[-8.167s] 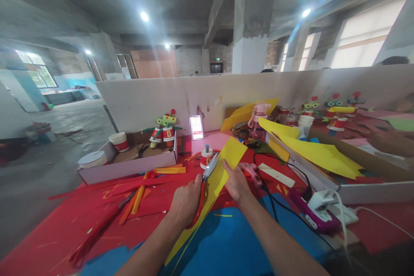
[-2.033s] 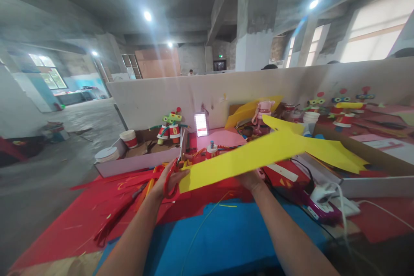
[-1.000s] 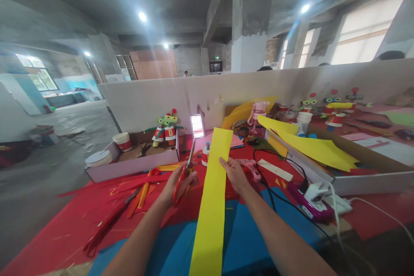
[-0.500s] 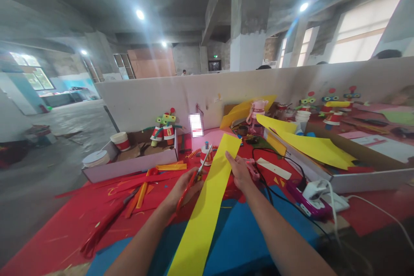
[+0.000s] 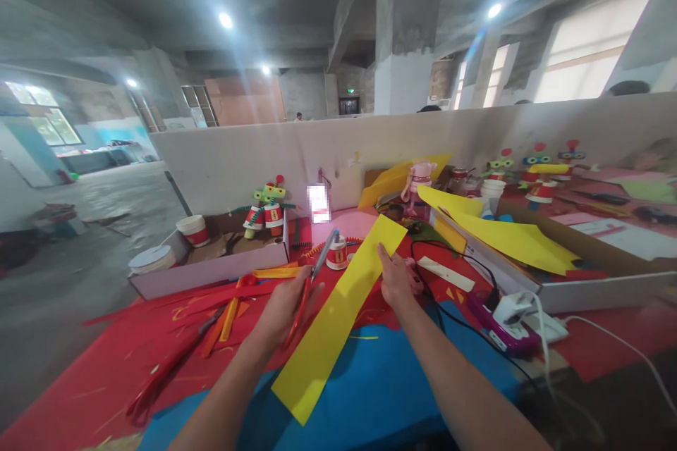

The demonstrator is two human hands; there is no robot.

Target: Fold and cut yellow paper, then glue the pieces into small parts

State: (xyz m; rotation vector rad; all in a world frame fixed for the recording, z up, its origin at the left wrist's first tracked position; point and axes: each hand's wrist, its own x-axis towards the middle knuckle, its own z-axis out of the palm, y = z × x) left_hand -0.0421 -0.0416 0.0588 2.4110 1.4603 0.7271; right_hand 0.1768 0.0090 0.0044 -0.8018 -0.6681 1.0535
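Observation:
My left hand [image 5: 285, 303] is closed around the red handles of a pair of scissors [image 5: 320, 261], whose blades point up and away. In my right hand [image 5: 394, 275] the upper part of a long yellow paper strip [image 5: 341, 317] is pinched, thumb on top. The strip slants from upper right to lower left above the blue sheet [image 5: 391, 373], and the scissors stay to the left of it, apart from its edge. Just beyond the scissors stands a small red and white paper cup [image 5: 337, 255] with springy paper arms.
Left, a white box [image 5: 211, 275] holds paper-cup figures [image 5: 272, 208]. Right, another box [image 5: 592, 296] carries yellow sheets [image 5: 521, 239]. A purple power strip [image 5: 494, 328] with cables lies near my right forearm. Red and orange paper scraps [image 5: 230, 317] cover the left side.
The yellow strip has shifted up and right with my right hand, so its lower end now shows. My left hand and the scissors have moved slightly left, away from it.

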